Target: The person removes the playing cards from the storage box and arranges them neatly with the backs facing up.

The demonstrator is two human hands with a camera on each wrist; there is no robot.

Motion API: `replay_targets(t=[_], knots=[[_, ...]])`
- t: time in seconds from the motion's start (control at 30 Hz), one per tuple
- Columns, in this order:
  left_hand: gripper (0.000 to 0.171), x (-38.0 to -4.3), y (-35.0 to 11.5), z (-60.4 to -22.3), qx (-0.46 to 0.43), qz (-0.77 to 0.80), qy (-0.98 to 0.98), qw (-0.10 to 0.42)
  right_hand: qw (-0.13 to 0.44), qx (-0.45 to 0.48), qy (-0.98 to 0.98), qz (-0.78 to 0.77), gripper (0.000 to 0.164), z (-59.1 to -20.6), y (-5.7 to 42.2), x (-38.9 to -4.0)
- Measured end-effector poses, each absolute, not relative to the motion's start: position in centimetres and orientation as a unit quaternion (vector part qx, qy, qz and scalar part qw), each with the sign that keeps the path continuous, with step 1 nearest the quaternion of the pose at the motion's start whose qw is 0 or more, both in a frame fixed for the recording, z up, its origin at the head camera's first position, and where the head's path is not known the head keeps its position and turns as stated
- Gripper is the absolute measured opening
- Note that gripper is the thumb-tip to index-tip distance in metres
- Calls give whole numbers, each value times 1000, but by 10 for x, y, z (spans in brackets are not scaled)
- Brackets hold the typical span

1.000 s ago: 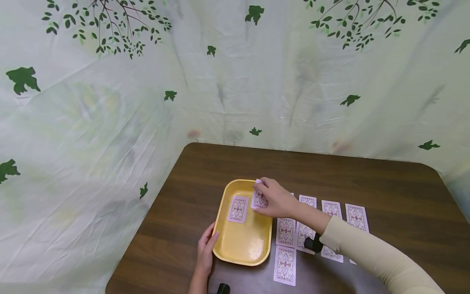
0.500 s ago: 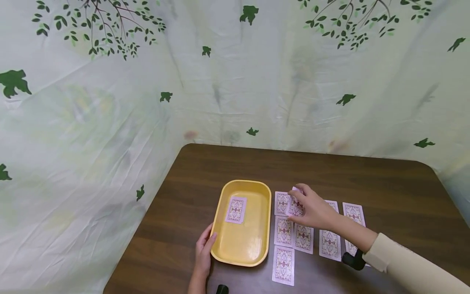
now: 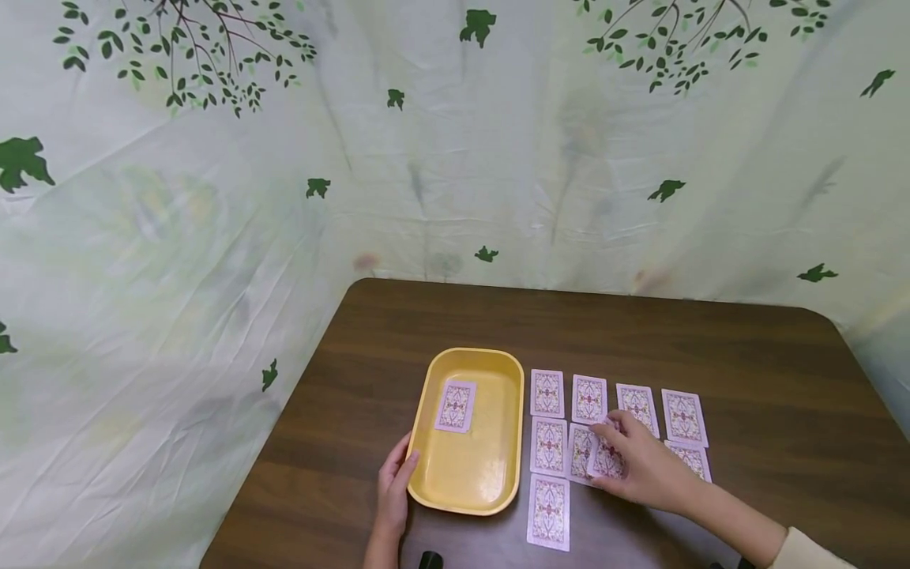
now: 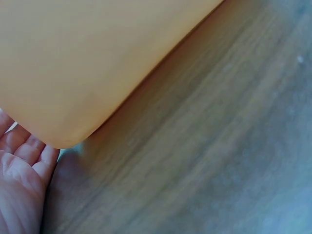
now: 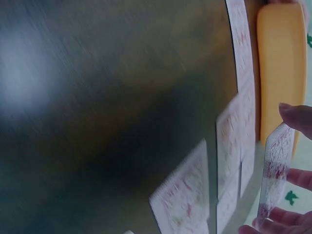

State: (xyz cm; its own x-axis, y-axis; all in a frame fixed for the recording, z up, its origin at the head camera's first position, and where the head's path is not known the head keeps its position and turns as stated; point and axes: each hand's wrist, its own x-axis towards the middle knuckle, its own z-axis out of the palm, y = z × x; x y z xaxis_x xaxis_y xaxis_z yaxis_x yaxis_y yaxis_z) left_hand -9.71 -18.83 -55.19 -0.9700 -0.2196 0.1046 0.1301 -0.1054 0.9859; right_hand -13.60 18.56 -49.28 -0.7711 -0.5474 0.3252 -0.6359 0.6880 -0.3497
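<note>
My right hand (image 3: 643, 470) pinches a purple-patterned playing card (image 3: 607, 452), thumb at one edge and fingertips at the opposite one. In the right wrist view the same card (image 5: 278, 170) stands tilted between thumb and fingers. It overlaps another face-down card (image 3: 579, 452) in the head view, and the hand hides part of the table behind it. With my left hand (image 3: 394, 482) I grip the left edge of a yellow tray (image 3: 465, 498), thumb at its rim. The left wrist view shows the tray's side (image 4: 97, 63) over the fingers. One face-down card (image 3: 455, 406) lies inside the tray.
Right of the tray, several face-down cards lie in rows, from the back-left card (image 3: 547, 393) to the back-right card (image 3: 685, 418). A single card (image 3: 549, 512) lies nearest the front. The brown wooden table (image 3: 426, 312) meets a leaf-printed cloth (image 3: 569, 158) behind.
My right hand has carried its card from over the tray rightward and nearer, across the card rows. The left hand stays at the tray's edge, and the view has shifted slightly.
</note>
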Motion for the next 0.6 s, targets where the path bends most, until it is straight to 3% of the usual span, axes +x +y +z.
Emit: replay_targets(t=[0.17, 0.43, 0.6], knots=[[37, -97, -188, -552, 38, -742, -659, 117, 139, 347, -898, 230, 69, -503, 183, -113], [38, -97, -188, -551, 42, -743, -658, 112, 119, 349, -901, 227, 72, -520, 176, -84], [38, -96, -189, -551, 39, -744, -657, 115, 148, 370, -890, 219, 75, -528, 173, -77]])
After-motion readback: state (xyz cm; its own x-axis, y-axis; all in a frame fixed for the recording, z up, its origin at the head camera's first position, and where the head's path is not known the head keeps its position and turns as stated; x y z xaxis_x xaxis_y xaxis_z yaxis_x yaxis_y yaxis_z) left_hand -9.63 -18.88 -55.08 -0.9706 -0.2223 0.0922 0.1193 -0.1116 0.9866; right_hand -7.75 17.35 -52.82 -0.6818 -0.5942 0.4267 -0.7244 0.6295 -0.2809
